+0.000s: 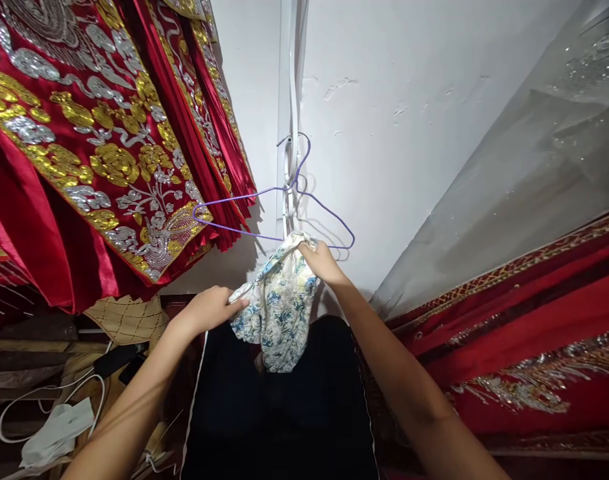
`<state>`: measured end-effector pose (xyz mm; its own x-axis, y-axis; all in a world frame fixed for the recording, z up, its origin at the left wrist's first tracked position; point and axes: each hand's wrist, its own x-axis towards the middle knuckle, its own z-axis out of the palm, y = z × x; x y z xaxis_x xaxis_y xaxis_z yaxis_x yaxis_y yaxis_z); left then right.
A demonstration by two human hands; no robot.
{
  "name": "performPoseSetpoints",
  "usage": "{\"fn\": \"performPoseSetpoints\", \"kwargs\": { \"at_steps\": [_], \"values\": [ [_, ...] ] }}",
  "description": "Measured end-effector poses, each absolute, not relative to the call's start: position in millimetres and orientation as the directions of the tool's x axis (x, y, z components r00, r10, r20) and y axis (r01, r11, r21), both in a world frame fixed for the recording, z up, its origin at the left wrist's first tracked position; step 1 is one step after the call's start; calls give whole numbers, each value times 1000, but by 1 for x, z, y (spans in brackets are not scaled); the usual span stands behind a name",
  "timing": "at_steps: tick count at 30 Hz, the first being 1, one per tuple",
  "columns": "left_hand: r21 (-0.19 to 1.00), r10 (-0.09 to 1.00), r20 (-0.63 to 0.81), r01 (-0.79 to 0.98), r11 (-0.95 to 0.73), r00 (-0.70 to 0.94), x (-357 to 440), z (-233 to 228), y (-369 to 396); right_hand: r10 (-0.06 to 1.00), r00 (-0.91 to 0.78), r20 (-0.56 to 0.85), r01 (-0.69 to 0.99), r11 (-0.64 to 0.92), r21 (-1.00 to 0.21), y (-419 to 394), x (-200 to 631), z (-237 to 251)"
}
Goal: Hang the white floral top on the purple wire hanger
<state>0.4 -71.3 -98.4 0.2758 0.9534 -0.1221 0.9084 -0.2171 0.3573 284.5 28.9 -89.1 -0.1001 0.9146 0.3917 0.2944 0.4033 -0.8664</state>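
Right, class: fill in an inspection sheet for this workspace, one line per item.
Surface: dark cloth below the hands.
Job's things: floral garment; purple wire hanger hung on the wall.
Clutter: white mask, quilted tan piece.
Hands: left hand and right hand both grip the garment.
Cables: white cable at lower left.
Surroundings: red embroidered fabrics, clear plastic cover, white wall.

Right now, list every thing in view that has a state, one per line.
Purple wire hanger: hooked on the white wall fitting, bare.
Floral cloth: bunched, held up below the hanger.
Left hand: gripping the cloth's left edge.
Right hand: gripping the cloth's top by the hanger's bar.
Red embroidered garments: hanging, left.
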Motion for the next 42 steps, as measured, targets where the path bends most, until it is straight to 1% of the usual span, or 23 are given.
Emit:
{"fn": "performPoseSetpoints", "kwargs": {
  "at_steps": [2,4,5,7,9,11,13,15,17,18,20,22,24,26,28,29,31,33,34,36,38,40,42],
  "values": [
    [250,963,-195,959,-136,187,-17,-94,-69,923,-99,371,349,381,-856,32,291,-101],
    [247,965,-174,957,-151,197,-26,-87,-67,916,-69,395,386,390,-836,26,305,-104],
    [260,970,-120,949,-176,213,-28,-81,-65,914,-49,404,405,388,-828,21,315,-102],
    [272,973,43,934,-231,228,-27,-66,-62,909,-10,417,445,377,-812,10,333,-91],
    [268,956,185,924,-273,229,-20,-47,-56,907,34,419,487,351,-799,1,347,-77],
    [271,931,288,913,-305,225,-9,-27,-50,915,62,399,511,314,-800,-7,353,-65],
    [264,887,391,893,-364,245,5,-10,-44,934,61,352,494,278,-824,-13,352,-59],
    [237,812,502,856,-460,297,21,5,-38,956,35,291,435,247,-866,-21,345,-58],
    [237,741,572,794,-560,352,34,14,-32,968,-10,251,385,235,-892,-30,337,-61],
    [255,719,591,762,-596,365,38,16,-28,966,-32,257,374,250,-893,-35,334,-62],
    [292,699,604,710,-641,382,41,18,-19,938,-38,343,386,331,-861,-44,334,-63],
    [297,701,602,708,-640,381,37,16,-12,877,52,478,419,415,-808,-50,343,-60],
    [272,709,598,737,-619,375,31,16,-8,800,190,569,473,434,-767,-49,362,-52],
    [243,708,593,754,-611,384,25,16,-6,769,246,590,536,400,-744,-40,388,-39],
    [212,692,604,757,-619,396,22,18,-4,819,186,543,549,372,-749,-27,413,-25],
    [204,681,622,760,-617,386,21,19,-2,861,124,493,508,372,-777,-20,423,-18],
    [236,679,666,776,-585,309,18,19,1,934,-41,354,334,347,-877,-12,434,-6],
    [341,732,648,780,-525,210,16,17,4,961,-189,203,136,230,-964,-9,429,2],
    [403,769,617,773,-490,166,15,16,5,964,-226,138,71,158,-985,-9,421,5],
    [496,826,553,752,-435,113,16,12,7,974,-222,47,17,52,-998,-9,400,11],
    [530,837,539,733,-427,98,18,10,7,971,-238,31,14,36,-999,-9,378,20],
    [526,819,564,719,-454,105,20,10,6,948,-312,65,14,73,-997,-8,365,32],
    [503,782,612,706,-499,117,20,13,3,940,-317,125,-2,131,-991,-10,362,45]
  ]
}}
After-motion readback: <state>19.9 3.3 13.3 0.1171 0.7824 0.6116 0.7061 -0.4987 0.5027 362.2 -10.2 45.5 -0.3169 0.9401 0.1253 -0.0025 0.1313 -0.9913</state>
